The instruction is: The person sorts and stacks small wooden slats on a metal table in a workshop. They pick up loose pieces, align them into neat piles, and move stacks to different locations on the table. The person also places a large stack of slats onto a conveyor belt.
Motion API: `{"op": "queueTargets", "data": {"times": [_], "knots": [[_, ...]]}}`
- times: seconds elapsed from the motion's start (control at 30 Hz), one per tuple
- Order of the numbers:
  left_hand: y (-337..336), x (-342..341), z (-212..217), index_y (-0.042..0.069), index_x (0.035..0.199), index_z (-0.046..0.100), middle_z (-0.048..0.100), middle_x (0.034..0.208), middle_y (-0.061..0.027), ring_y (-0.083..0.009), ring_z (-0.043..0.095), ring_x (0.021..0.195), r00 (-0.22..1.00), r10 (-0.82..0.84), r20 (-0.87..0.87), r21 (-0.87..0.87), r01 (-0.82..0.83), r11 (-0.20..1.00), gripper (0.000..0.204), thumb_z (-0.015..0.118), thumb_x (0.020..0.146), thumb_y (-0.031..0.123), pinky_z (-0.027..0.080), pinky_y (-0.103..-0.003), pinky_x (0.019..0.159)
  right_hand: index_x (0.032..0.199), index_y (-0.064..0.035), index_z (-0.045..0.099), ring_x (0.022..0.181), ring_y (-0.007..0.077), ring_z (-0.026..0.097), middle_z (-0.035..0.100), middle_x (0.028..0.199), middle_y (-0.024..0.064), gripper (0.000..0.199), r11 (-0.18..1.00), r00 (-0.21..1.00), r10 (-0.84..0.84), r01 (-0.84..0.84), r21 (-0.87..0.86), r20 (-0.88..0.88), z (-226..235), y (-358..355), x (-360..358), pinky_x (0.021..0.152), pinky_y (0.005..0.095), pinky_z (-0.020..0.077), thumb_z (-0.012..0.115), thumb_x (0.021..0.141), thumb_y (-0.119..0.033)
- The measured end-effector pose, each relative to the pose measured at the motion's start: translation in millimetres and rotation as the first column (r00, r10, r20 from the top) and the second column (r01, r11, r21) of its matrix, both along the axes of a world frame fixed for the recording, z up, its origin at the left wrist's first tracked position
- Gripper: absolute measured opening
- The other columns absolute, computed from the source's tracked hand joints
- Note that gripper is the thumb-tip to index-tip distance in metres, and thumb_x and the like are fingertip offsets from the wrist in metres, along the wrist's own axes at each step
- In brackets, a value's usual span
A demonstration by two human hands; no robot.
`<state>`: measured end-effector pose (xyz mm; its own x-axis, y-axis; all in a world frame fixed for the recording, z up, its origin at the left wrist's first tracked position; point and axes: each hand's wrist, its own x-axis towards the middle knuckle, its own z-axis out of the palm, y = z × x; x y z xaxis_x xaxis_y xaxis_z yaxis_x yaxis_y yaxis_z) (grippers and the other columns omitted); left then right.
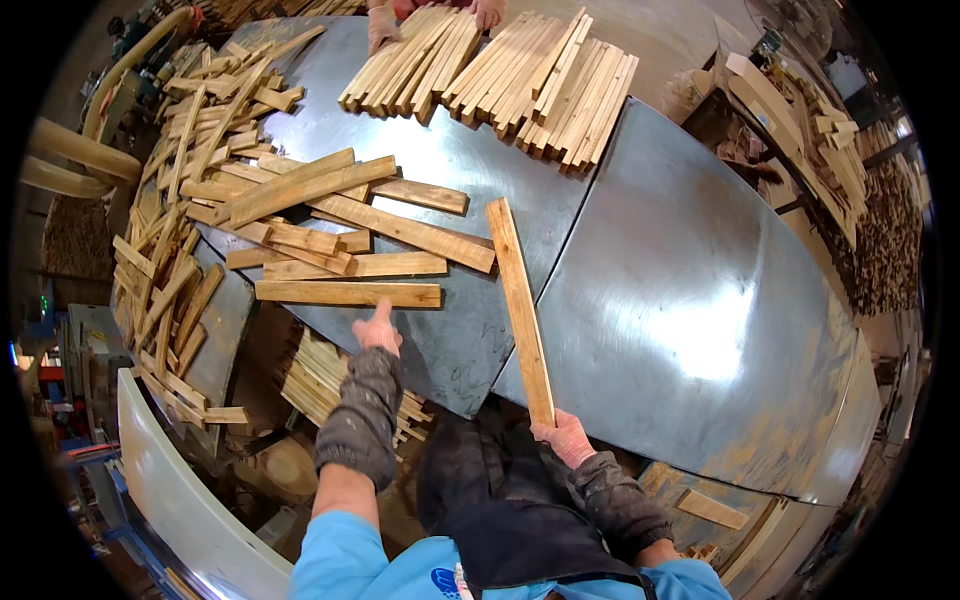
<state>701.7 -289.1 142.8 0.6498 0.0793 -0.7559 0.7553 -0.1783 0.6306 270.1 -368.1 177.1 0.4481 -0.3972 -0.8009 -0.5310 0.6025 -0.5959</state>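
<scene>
On the counter (690, 300):
Slat (519, 305): one, near end clamped in your right hand (566, 436).
Left hand (377, 330): fingers loose, touching one plank (347, 293).

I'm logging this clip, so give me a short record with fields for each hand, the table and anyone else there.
left hand: open, reaching to the nearest flat slat
right hand: gripping the near end of a long slat
table: shiny metal sheet
loose slats: scattered at left
stacked slats: far edge
other person's hands: on that stack
</scene>
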Motion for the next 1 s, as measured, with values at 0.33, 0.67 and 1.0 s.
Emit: {"op": "queueTargets", "data": {"times": [0.33,0.67,1.0], "knots": [[-47.4,26.0,4.2,0.002,0.144,0.047,0.067,0.129,-0.0172,-0.0305,0.073,0.103,0.981,0.171,0.091,0.136,-0.182,0.974,0.071,0.088,0.088,0.015,0.068,-0.045,0.078,0.122,0.004,0.072,0.089,0.015,0.068,0.075,0.097,0.0059,0.038,0.972,0.981,0.101,-0.134,-0.195,-0.167,-7.0,-14.4,-4.8,0.084,0.0341,0.0572,0.085,0.092,-0.015],[74.7,-134.9,54.3,0.012,0.144,0.055,0.064,0.116,-0.0011,-0.0169,0.067,0.098,0.993,-0.117,0.018,-0.55,0.108,0.828,0.052,0.069,0.094,0.001,0.059,-0.034,0.081,0.123,0.0027,0.072,0.087,0.0118,0.063,0.072,0.097,0.0018,0.033,0.999,1.0,0.003,-0.003,0.042,0.002,8.6,-32.0,-6.7,0.081,0.0298,0.0539,0.082,0.094,-0.01],[68.0,-237.8,84.5,0.01,0.152,0.053,0.063,0.12,-0.0023,-0.0153,0.064,0.104,0.943,-0.332,0.012,-0.608,0.27,0.747,0.063,0.076,0.094,0.004,0.056,-0.031,0.09,0.119,0.0019,0.072,0.083,0.0095,0.06,0.067,0.093,0.0002,0.028,0.998,0.995,0.058,-0.06,0.022,0.084,25.2,-29.1,-38.5,0.076,0.0284,0.0508,0.08,0.096,-0.012]]}}
